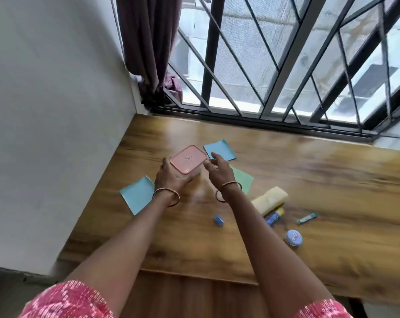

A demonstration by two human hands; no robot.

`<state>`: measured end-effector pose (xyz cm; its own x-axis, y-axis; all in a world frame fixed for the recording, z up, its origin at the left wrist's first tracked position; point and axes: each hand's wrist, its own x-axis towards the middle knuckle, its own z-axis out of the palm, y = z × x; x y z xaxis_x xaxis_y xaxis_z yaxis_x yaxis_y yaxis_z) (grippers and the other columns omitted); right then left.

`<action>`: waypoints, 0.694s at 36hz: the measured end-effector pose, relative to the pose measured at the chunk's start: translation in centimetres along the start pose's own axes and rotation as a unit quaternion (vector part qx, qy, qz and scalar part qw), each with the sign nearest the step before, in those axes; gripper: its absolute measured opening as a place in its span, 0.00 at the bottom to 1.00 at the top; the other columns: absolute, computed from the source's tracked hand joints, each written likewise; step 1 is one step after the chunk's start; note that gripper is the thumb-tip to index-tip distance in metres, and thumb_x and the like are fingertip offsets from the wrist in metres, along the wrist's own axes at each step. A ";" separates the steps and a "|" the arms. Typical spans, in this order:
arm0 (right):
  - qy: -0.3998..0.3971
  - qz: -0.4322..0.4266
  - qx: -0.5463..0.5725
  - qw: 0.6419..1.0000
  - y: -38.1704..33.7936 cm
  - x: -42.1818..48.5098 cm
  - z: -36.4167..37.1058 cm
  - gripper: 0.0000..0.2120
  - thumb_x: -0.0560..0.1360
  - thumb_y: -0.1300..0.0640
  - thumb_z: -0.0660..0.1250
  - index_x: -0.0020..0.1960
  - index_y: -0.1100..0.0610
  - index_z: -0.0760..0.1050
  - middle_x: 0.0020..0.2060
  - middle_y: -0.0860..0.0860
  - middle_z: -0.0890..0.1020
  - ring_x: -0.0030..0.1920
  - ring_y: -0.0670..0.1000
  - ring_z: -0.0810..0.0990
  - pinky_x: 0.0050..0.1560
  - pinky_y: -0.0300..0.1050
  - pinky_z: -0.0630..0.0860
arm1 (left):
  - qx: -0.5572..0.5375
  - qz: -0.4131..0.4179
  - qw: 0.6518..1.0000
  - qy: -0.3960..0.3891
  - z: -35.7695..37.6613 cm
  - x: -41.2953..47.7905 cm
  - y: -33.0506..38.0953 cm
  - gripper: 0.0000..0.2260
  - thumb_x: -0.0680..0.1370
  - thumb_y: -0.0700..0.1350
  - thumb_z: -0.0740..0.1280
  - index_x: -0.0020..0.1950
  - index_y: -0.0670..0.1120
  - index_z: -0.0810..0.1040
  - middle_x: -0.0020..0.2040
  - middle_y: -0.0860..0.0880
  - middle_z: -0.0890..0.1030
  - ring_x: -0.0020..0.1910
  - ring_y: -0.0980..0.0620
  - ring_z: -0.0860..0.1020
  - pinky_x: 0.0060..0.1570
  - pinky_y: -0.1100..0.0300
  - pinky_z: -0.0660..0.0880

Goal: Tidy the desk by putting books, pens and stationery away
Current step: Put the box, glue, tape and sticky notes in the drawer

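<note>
Left grip (171, 177) is seen curled round the near side of a clear container with a pink lid (188, 159), clamped on its walls, presumably so that the box is steadied while the lid is worked. Right grip (219, 171) is held just beside the lid's right edge, fingers apart and loosely extended, with nothing held; whether the lid is touched cannot be told. The container is found toward the back left of the desk (309, 161), among a blue paper square (137, 195) to its left, a second blue square (219, 149) behind it and a green square (243, 180) partly hidden by the right wrist. Nearer the right, a glue stick (273, 218), a small blue block (218, 220), a green-capped tube (306, 218) and a round blue tin (293, 237) are left loose, beside a yellow cloth (270, 199). The lid is judged shut, so opening is probably intended before the stationery is gathered in.
</note>
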<state>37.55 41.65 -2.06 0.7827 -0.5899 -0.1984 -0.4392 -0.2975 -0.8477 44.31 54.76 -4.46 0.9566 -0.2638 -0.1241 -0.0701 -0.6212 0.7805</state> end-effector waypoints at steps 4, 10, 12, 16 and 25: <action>0.004 -0.002 0.001 1.000 0.5 2.2 1.1 0.19 0.77 0.49 0.64 0.63 0.59 0.76 0.57 0.58 0.81 0.57 0.56 0.80 0.60 0.53 0.75 | -0.009 0.008 1.000 0.024 0.2 0.1 -0.2 0.41 0.58 0.64 0.77 0.64 0.47 0.69 0.61 0.44 0.79 0.57 0.41 0.78 0.50 0.53 0.75; 0.099 -0.003 0.069 0.993 1.6 0.5 0.6 0.10 0.74 0.51 0.70 0.51 0.57 0.80 0.43 0.54 0.85 0.45 0.53 0.84 0.52 0.56 0.80 | -0.029 0.034 0.999 0.018 -0.7 -2.2 -0.7 0.39 0.58 0.60 0.80 0.63 0.49 0.70 0.60 0.48 0.80 0.55 0.46 0.80 0.51 0.51 0.78; 0.109 -0.013 0.075 0.991 2.1 -1.3 0.0 0.08 0.72 0.52 0.72 0.48 0.55 0.79 0.41 0.51 0.84 0.43 0.52 0.84 0.50 0.55 0.81 | -0.048 0.040 0.998 0.001 -1.3 -3.9 -1.1 0.39 0.58 0.58 0.81 0.64 0.49 0.70 0.60 0.49 0.80 0.55 0.49 0.80 0.51 0.54 0.78; 0.086 -0.026 0.099 0.991 3.6 -6.5 -1.4 0.10 0.70 0.48 0.73 0.46 0.52 0.79 0.40 0.50 0.85 0.42 0.51 0.85 0.48 0.56 0.82 | -0.086 0.058 0.994 -0.037 -2.4 -8.5 -2.1 0.38 0.58 0.56 0.82 0.64 0.51 0.71 0.58 0.51 0.81 0.53 0.53 0.80 0.50 0.60 0.76; 0.142 0.006 0.184 0.973 7.7 -21.8 -3.7 0.09 0.70 0.51 0.76 0.44 0.54 0.81 0.37 0.52 0.85 0.39 0.54 0.84 0.46 0.58 0.82 | -0.081 0.125 0.978 -0.143 -3.9 -19.5 -4.2 0.38 0.54 0.64 0.80 0.61 0.59 0.71 0.54 0.60 0.81 0.51 0.63 0.80 0.49 0.58 0.80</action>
<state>15.51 49.40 -2.45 0.6027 -0.7904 -0.1095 -0.2182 -0.0313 -0.9754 27.07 65.42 -2.89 0.7954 -0.6026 -0.0656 -0.2238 -0.3925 0.8921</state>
